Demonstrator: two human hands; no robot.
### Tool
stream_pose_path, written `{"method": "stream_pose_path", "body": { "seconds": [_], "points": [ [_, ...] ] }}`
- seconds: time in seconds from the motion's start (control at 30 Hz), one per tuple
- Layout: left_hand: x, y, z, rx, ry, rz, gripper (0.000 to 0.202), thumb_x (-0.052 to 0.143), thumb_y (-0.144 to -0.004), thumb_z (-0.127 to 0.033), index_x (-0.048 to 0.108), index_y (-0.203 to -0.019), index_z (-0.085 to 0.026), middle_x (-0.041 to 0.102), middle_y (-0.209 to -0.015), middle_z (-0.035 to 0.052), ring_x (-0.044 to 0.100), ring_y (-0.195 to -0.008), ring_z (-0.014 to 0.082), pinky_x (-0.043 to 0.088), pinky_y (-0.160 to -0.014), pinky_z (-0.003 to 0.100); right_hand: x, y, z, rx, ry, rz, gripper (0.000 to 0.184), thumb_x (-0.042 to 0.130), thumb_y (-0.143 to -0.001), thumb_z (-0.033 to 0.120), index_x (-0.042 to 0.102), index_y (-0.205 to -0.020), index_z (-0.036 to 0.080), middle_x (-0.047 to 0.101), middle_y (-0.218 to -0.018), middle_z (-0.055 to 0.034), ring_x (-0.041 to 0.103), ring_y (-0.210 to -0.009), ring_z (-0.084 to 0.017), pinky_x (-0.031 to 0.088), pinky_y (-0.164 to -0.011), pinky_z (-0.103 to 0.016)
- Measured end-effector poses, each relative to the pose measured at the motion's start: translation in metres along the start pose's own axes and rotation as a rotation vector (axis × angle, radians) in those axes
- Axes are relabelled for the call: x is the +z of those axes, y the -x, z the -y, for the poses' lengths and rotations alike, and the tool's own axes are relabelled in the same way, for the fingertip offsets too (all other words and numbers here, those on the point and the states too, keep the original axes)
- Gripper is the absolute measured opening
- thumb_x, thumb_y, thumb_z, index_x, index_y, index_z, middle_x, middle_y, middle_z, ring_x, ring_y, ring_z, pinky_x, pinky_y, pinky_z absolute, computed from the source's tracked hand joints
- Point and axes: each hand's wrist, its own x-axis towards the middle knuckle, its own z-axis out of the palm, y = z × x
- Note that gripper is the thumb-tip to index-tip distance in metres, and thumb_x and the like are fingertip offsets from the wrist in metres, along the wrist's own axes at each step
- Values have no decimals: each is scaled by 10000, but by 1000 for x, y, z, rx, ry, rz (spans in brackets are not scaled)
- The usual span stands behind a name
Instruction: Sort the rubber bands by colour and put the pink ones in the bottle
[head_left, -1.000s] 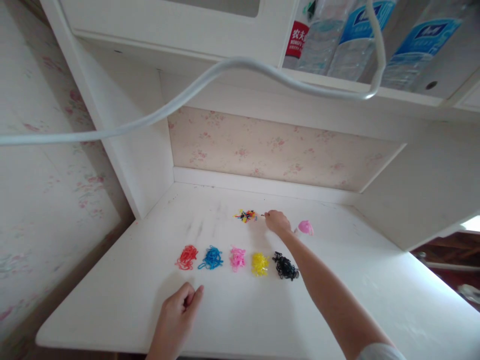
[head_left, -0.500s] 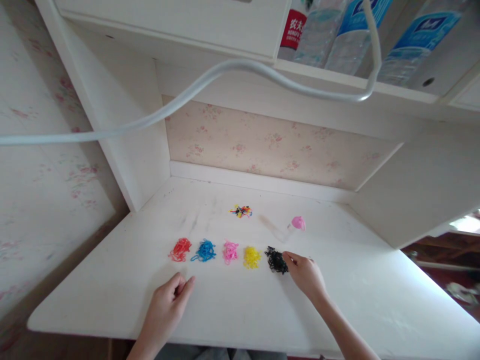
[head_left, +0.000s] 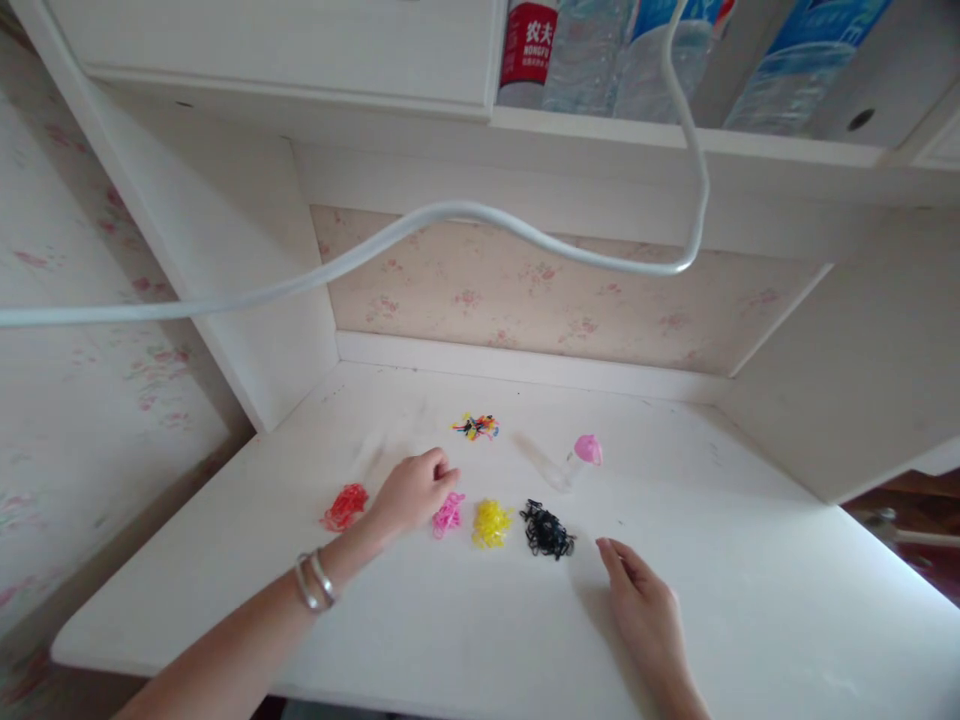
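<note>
My left hand (head_left: 414, 492) reaches over the row of small rubber-band piles, fingers curled closed; what they hold, if anything, is hidden. It sits just up and left of the pink pile (head_left: 448, 515), and the blue pile is hidden under the hand and forearm. Left of the wrist lies the red pile (head_left: 345, 507). My right hand (head_left: 643, 600) is closed near the table, right of the black pile (head_left: 547, 530) and apart from it; nothing shows at its fingertips. Between pink and black lies the yellow pile (head_left: 492, 523). Farther back is a mixed-colour heap (head_left: 477, 428).
A small clear container with a pink top (head_left: 589, 450) stands behind the black pile. A white cable (head_left: 465, 211) crosses the upper view. Water bottles (head_left: 585, 55) stand on the shelf above the white desk (head_left: 420, 640), with side panels left and right.
My left hand has moved forward and right from the front of the desk to over the piles. My right hand has drawn back right, off the black pile. The view has shifted.
</note>
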Motion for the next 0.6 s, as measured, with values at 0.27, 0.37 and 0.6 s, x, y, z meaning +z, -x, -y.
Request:
{"method": "stream_pose_path", "body": {
  "seconds": [0.27, 0.37, 0.6],
  "points": [
    [55, -104, 2, -92, -140, 74, 274, 523, -893, -344, 576, -1083, -153, 611, -1071, 67, 605, -906, 171, 506, -787, 370, 1, -6, 3, 3, 8, 61, 487, 441, -795, 607, 690, -967, 225, 711, -992, -49, 626, -936, -239, 434, -772, -269],
    [65, -114, 6, -93, -159, 61, 307, 533, -890, -333, 548, -1143, -160, 584, -1137, 72, 594, -959, 186, 507, -815, 397, 1, -8, 3, 15, -8, 66, 503, 445, -790, 608, 694, -978, 214, 713, -985, -55, 629, -933, -236, 441, -748, -256],
    [77, -126, 12, -44, -181, 59, 302, 531, -890, -333, 552, -1139, -162, 584, -1139, 72, 592, -966, 187, 503, -822, 400, 1, -12, 3, 36, 4, 69, 488, 449, -793, 613, 689, -971, 227, 699, -1041, -48, 616, -969, -235, 437, -749, -247]
  ]
}}
